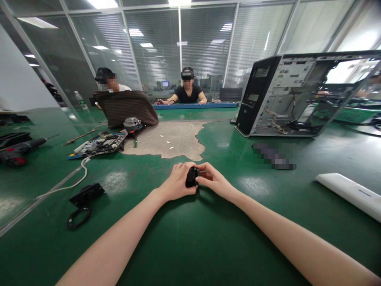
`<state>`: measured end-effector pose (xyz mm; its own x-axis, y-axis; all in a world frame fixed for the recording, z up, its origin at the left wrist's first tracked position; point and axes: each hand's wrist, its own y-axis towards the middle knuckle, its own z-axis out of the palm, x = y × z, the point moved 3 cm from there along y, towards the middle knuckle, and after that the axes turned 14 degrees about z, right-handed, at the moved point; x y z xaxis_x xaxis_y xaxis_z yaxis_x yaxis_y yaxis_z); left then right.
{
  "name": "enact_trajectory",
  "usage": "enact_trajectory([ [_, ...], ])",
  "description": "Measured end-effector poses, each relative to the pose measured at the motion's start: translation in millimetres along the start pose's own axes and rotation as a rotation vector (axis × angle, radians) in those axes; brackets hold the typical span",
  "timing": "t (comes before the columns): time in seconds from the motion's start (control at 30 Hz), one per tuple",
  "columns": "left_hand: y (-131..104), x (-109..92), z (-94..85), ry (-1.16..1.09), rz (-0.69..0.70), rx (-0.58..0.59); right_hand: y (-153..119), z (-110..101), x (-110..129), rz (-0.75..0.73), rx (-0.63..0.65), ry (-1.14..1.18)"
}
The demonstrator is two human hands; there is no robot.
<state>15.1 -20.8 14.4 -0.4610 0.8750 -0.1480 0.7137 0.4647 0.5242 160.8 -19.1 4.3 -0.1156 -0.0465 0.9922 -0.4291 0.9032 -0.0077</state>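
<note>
Black and small, the object [191, 177] sits between both hands near the middle of the green table [190, 246]; the left hand [178, 182] curls round it, half closed, while the right hand [212, 180] pinches its side with bent fingers. Beyond lies a bare beige patch [175, 137], with a circuit board [99, 145] to the left and an open computer case [279, 95] to the right

Drill [24, 151] left (computer case [258, 95] right).

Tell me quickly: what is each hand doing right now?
Left hand: closed around a small black object.
Right hand: fingers at its side.
</note>
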Motion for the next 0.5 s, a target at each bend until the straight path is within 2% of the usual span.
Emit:
enact_trajectory([
  [0.1, 0.3, 0.2, 0.3, 0.005, 0.000, 0.007, -1.0, 0.1, -0.1, -0.022, 0.029, 0.031],
  [0.33, 0.6, 0.3, 0.2, 0.003, 0.003, -0.004, 3.7, -1.9, -0.5, -0.012, -0.067, -0.020],
  [0.5, -0.8, 1.2, 0.8, -0.010, -0.008, -0.006, 0.2, -1.2, -0.7, -0.027, 0.044, 0.003],
])
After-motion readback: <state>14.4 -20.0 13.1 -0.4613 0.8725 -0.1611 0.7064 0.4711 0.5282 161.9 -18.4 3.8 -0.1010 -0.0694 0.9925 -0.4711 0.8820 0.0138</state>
